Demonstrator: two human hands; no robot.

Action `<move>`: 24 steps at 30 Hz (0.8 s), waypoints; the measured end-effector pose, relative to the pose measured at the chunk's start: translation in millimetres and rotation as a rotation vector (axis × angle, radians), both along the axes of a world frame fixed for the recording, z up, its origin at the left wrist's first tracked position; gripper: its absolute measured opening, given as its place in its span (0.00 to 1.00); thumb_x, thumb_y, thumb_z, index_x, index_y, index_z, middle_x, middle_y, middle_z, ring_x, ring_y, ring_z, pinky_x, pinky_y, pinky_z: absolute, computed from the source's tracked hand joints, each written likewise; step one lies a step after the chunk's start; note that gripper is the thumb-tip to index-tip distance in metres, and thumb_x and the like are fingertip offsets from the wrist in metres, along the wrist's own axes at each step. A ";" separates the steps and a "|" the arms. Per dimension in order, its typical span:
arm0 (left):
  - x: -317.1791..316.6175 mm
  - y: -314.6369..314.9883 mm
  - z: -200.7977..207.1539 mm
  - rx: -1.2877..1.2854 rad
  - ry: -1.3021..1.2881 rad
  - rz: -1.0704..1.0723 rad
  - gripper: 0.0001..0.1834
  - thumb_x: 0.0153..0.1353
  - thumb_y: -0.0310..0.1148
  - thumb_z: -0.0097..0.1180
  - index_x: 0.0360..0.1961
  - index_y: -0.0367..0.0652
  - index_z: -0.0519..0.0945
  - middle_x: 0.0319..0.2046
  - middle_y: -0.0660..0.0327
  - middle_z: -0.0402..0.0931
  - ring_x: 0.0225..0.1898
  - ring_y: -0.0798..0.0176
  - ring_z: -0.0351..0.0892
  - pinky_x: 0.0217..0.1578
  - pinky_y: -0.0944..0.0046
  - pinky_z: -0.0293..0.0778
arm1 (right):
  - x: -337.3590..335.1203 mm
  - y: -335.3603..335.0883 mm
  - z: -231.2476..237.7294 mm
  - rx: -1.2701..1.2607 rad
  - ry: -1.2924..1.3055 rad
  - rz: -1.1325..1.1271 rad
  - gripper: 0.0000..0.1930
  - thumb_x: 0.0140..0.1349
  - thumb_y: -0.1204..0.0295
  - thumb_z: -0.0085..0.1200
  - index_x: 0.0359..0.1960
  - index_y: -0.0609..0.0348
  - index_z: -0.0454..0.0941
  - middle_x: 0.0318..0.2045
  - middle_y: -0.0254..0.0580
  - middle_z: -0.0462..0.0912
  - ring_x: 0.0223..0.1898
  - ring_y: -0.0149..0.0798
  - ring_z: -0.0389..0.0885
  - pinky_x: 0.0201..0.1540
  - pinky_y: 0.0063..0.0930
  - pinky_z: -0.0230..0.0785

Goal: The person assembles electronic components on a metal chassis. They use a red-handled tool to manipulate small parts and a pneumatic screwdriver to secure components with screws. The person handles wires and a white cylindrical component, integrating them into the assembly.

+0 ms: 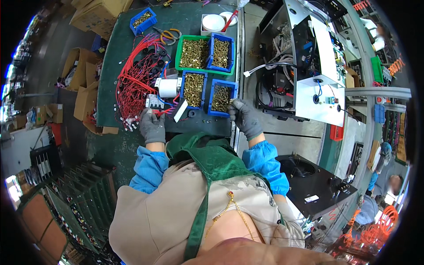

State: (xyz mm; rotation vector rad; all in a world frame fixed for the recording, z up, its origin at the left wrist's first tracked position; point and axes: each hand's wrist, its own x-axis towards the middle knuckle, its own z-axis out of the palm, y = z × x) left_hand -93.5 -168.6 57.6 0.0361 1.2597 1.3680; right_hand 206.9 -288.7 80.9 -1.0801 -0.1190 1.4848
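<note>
Head view: left hand (152, 126), gloved fingertips bent at lower edge of small block (154, 101); cannot tell if clamped. Block probably light, stiff; best held by sides. Right hand (245, 120): fingertips close together beside blue bin (210, 96), pinch unclear. Screws (220, 98) left of fingertips, probably hard, slippery.

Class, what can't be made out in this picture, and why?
All in the head view:
Right hand: whether its fingertips pinch anything; too small.
Left hand: whether it grips the white-and-black block; its back hides the palm.
Red wires: separate paths, hidden by overlapping strands.
Upper-left cardboard box: its far end, cut off by the top edge.
</note>
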 end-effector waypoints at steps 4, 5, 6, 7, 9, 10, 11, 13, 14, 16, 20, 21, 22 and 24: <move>13.3 -0.4 13.7 0.039 -0.013 0.011 0.05 0.54 0.24 0.51 0.33 0.44 0.74 0.26 0.63 0.68 0.31 0.68 0.69 0.52 0.41 0.69 | 1.7 -19.9 -6.4 -0.027 0.036 -0.077 0.12 0.61 0.69 0.52 0.41 0.63 0.73 0.28 0.37 0.76 0.26 0.30 0.73 0.26 0.22 0.67; 10.1 -1.2 6.8 0.043 -0.015 -0.018 0.03 0.54 0.24 0.50 0.31 0.43 0.74 0.23 0.64 0.66 0.29 0.69 0.68 0.52 0.42 0.69 | 1.3 -24.0 -5.7 -0.049 0.037 -0.085 0.11 0.60 0.69 0.52 0.41 0.63 0.73 0.29 0.37 0.76 0.26 0.30 0.73 0.26 0.23 0.68; 8.3 -2.9 0.3 0.046 -0.016 -0.048 0.02 0.54 0.23 0.50 0.29 0.42 0.74 0.20 0.65 0.64 0.28 0.71 0.67 0.52 0.43 0.69 | 1.2 -28.5 -3.9 -0.051 0.037 -0.098 0.11 0.60 0.69 0.52 0.41 0.63 0.73 0.29 0.37 0.76 0.26 0.30 0.73 0.26 0.23 0.67; 10.2 -4.8 -7.6 0.043 0.068 -0.084 0.04 0.56 0.23 0.50 0.24 0.41 0.73 0.16 0.67 0.56 0.22 0.73 0.61 0.50 0.51 0.71 | 1.0 -33.1 -1.0 -0.052 0.038 -0.112 0.11 0.60 0.69 0.52 0.41 0.63 0.73 0.29 0.37 0.75 0.26 0.30 0.72 0.26 0.23 0.67; -17.2 -19.5 -85.9 0.304 1.014 -0.457 0.05 0.57 0.26 0.53 0.35 0.39 0.77 0.27 0.59 0.71 0.32 0.66 0.70 0.43 0.56 0.74 | -0.9 -38.2 7.7 -0.024 0.045 -0.109 0.11 0.60 0.69 0.52 0.41 0.62 0.73 0.28 0.37 0.75 0.26 0.30 0.72 0.26 0.22 0.66; -17.5 -22.7 -92.2 0.320 1.202 -0.595 0.08 0.58 0.27 0.54 0.38 0.38 0.77 0.30 0.57 0.73 0.33 0.65 0.72 0.40 0.59 0.74 | -0.7 -41.0 8.7 -0.027 0.042 -0.119 0.11 0.60 0.69 0.52 0.40 0.62 0.73 0.28 0.37 0.75 0.26 0.30 0.71 0.26 0.23 0.65; -16.1 -25.4 -89.6 0.346 1.411 -0.717 0.10 0.59 0.28 0.54 0.42 0.38 0.78 0.33 0.55 0.76 0.34 0.64 0.74 0.38 0.61 0.74 | -0.5 -43.6 10.3 -0.026 0.040 -0.129 0.10 0.60 0.69 0.52 0.40 0.62 0.73 0.28 0.37 0.75 0.26 0.30 0.71 0.26 0.23 0.65; -11.3 -33.5 -85.3 0.449 1.613 -0.787 0.12 0.60 0.30 0.55 0.44 0.38 0.78 0.34 0.55 0.79 0.34 0.63 0.76 0.35 0.64 0.75 | -0.5 -48.3 13.0 -0.021 0.037 -0.148 0.10 0.61 0.69 0.52 0.39 0.61 0.73 0.28 0.37 0.75 0.26 0.30 0.71 0.26 0.23 0.65; -5.6 -34.4 -77.8 0.514 1.613 -0.763 0.11 0.60 0.30 0.55 0.43 0.38 0.78 0.33 0.56 0.79 0.33 0.63 0.77 0.34 0.65 0.75 | -0.9 -49.9 14.3 -0.016 0.037 -0.160 0.10 0.61 0.68 0.52 0.39 0.61 0.73 0.28 0.37 0.75 0.26 0.30 0.71 0.26 0.23 0.65; -14.3 -24.7 -105.1 0.254 0.570 -0.563 0.08 0.60 0.31 0.56 0.39 0.41 0.79 0.30 0.58 0.78 0.32 0.64 0.77 0.33 0.65 0.75 | -3.6 -51.6 20.7 -0.008 0.045 -0.167 0.10 0.60 0.68 0.52 0.38 0.61 0.73 0.28 0.37 0.75 0.26 0.30 0.71 0.26 0.22 0.65; 7.4 -6.0 -81.0 -0.209 -0.209 -0.282 0.05 0.60 0.35 0.56 0.33 0.46 0.76 0.26 0.62 0.76 0.30 0.64 0.78 0.34 0.64 0.77 | -5.2 -52.2 27.1 0.014 0.030 -0.178 0.10 0.60 0.68 0.52 0.38 0.62 0.73 0.28 0.37 0.75 0.26 0.29 0.72 0.27 0.22 0.65; 18.6 -0.5 -62.9 -0.185 -0.239 -0.325 0.06 0.60 0.36 0.56 0.32 0.46 0.76 0.26 0.61 0.76 0.31 0.63 0.78 0.35 0.62 0.78 | -6.2 -52.5 27.3 0.025 0.024 -0.177 0.10 0.60 0.68 0.52 0.39 0.62 0.73 0.28 0.37 0.75 0.26 0.29 0.72 0.27 0.22 0.65; 31.6 5.7 -44.2 -0.161 -0.271 -0.366 0.07 0.59 0.37 0.56 0.32 0.47 0.76 0.27 0.61 0.76 0.31 0.62 0.79 0.35 0.61 0.79 | -6.8 -51.8 29.2 0.035 0.029 -0.173 0.10 0.60 0.68 0.52 0.39 0.62 0.73 0.28 0.37 0.75 0.25 0.29 0.72 0.27 0.22 0.66; 37.3 25.8 -50.2 -0.113 -0.372 -0.375 0.14 0.57 0.40 0.55 0.38 0.42 0.76 0.37 0.56 0.79 0.39 0.53 0.81 0.40 0.53 0.79 | -7.0 -49.9 35.4 0.057 0.035 -0.164 0.11 0.60 0.69 0.53 0.39 0.63 0.73 0.28 0.37 0.75 0.25 0.29 0.72 0.27 0.22 0.66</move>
